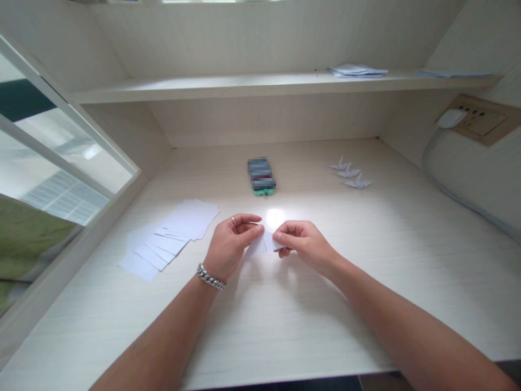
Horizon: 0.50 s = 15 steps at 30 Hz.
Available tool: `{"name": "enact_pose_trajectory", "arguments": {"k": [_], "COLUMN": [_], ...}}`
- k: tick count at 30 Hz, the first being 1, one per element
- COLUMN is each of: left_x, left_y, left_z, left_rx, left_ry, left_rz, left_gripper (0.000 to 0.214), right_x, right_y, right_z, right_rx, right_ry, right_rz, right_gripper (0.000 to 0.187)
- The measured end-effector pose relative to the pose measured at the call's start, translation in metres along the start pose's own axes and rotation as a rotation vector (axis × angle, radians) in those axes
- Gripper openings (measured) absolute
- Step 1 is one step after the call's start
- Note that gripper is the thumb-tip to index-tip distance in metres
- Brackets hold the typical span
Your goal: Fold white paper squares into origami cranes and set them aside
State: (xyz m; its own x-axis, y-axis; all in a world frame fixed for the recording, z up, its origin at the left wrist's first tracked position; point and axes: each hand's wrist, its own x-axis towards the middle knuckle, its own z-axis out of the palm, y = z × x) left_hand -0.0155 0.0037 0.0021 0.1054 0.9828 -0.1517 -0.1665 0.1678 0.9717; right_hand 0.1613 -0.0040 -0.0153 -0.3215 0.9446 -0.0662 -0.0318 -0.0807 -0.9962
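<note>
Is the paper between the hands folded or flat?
Partly folded, it seems: a crease divides the paper, pinched by left hand and right hand.

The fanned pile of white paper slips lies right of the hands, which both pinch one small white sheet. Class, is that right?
No. The head view shows the fanned pile of white paper slips left of the hands, beside the left hand. It and the right hand do both pinch one small white sheet.
</note>
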Motion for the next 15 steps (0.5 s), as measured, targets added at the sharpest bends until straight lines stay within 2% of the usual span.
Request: {"name": "enact_pose_trajectory", "arguments": {"k": [9, 15], "left_x": [-0.0025, -0.0025], "left_y": [-0.0036, -0.0021], "left_z": [0.0059, 0.0096], "left_rx": [0.016, 0.019], "left_ry": [-0.011, 0.033], "left_rz": [-0.005, -0.048], "left_gripper": [0.027, 0.022], "right_x": [0.0017, 0.0017], "right_y": [0.0024, 0.0042], "right_z": [0.0032, 0.0058], "right_rx": [0.046, 0.057], "right_ry": [-0.002, -0.019], "right_rz": [0.000, 0.010], "right_gripper": [0.016, 0.012]}}
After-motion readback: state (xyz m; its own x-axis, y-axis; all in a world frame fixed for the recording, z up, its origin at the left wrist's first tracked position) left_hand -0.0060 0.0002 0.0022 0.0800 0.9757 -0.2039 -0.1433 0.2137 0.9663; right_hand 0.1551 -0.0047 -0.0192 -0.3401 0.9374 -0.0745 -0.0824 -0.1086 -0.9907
